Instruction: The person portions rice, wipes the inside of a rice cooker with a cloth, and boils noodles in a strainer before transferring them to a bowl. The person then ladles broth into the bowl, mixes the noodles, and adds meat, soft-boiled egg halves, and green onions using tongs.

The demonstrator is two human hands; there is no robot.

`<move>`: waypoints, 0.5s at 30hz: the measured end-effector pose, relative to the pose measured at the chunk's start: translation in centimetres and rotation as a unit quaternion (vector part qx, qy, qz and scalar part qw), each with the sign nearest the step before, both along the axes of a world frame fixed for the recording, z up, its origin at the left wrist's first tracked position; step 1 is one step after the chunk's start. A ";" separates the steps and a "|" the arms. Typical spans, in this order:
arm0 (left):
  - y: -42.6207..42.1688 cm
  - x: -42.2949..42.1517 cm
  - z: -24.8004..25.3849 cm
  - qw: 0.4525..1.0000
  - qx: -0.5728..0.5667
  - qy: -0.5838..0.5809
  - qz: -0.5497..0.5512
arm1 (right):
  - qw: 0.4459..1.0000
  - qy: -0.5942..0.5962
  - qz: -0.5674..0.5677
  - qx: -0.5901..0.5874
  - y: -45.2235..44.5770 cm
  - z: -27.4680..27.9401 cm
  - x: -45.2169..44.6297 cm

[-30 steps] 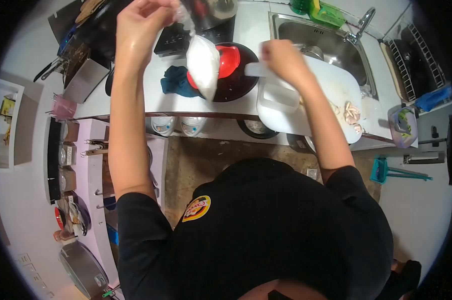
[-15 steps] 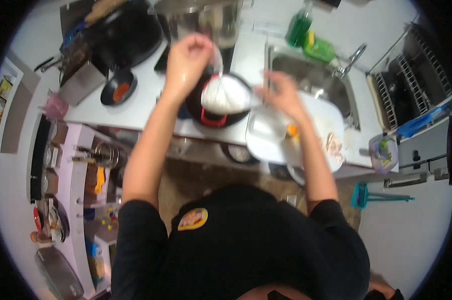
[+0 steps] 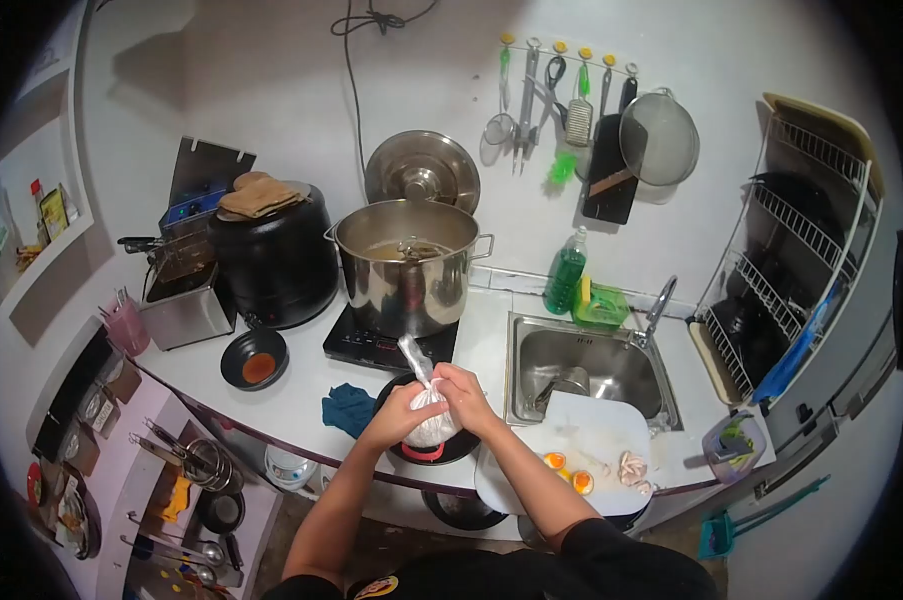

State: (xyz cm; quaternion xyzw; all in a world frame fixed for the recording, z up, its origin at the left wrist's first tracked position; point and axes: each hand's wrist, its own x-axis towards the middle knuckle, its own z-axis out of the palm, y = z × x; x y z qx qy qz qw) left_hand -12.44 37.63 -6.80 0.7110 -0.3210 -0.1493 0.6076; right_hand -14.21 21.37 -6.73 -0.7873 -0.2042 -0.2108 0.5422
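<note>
A clear plastic bag (image 3: 433, 430) with white contents hangs or rests over a black pan (image 3: 381, 402) with a red handle (image 3: 423, 455). The bag's twisted top (image 3: 414, 358) sticks up above my fingers. My left hand (image 3: 396, 418) grips the bag's upper part from the left, and my right hand (image 3: 461, 400) closes on its neck from the right. Both hands touch each other. Whether the bag's underside meets the pan is hidden. To the right, a white cutting board (image 3: 581, 428) bears halved eggs (image 3: 582, 482) and pale sliced food (image 3: 631, 468).
Behind the pan, a large steel pot (image 3: 406, 290) stands on a black induction cooker (image 3: 371, 345). A teal cloth (image 3: 349, 410) lies left of the pan. A small black bowl (image 3: 233, 370) holds orange-red sauce. The sink (image 3: 621, 385) lies behind the board, with green soap (image 3: 565, 280) beyond.
My left hand has come down from holding the bag's top. My right hand, previously apart and spread, now grips the bag too. The view has tilted up toward the wall.
</note>
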 end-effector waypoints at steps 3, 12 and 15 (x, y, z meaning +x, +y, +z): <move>0.0 0.1 0.1 0.997 0.024 0.036 -0.056 | 0.997 0.013 -0.023 0.076 -0.1 -1.9 0.5; -0.6 1.5 0.2 0.987 0.090 -0.046 -0.125 | 0.994 0.078 0.069 0.045 -3.9 -2.7 1.0; -0.2 3.3 -1.9 0.941 0.243 -0.223 0.073 | 0.985 0.151 0.078 0.025 -5.1 -3.3 1.7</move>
